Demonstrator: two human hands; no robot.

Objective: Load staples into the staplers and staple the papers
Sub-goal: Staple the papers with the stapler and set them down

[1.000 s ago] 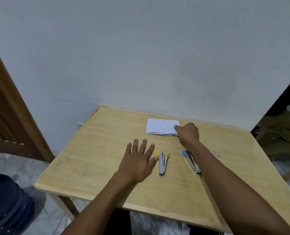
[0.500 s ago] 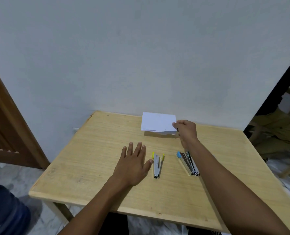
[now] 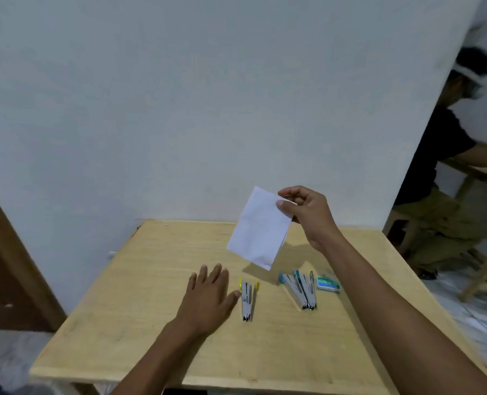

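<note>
My right grip (image 3: 305,215) pinches the small white sheets of paper (image 3: 260,229) by their upper right corner between thumb and fingers, holding them tilted in the air above the light wooden counter (image 3: 151,280). My left grip (image 3: 208,297) lies released, flat on the counter with fingers straight, its thumb just beside the silver stapler with yellow ends (image 3: 247,299). Further right lie the silver staplers with blue-green ends (image 3: 300,289), close together, and just beside them a small green staple box (image 3: 327,284).

right hand (image 3: 305,215) higher, papers (image 3: 258,235) lifted off table (image 3: 151,280)
</note>
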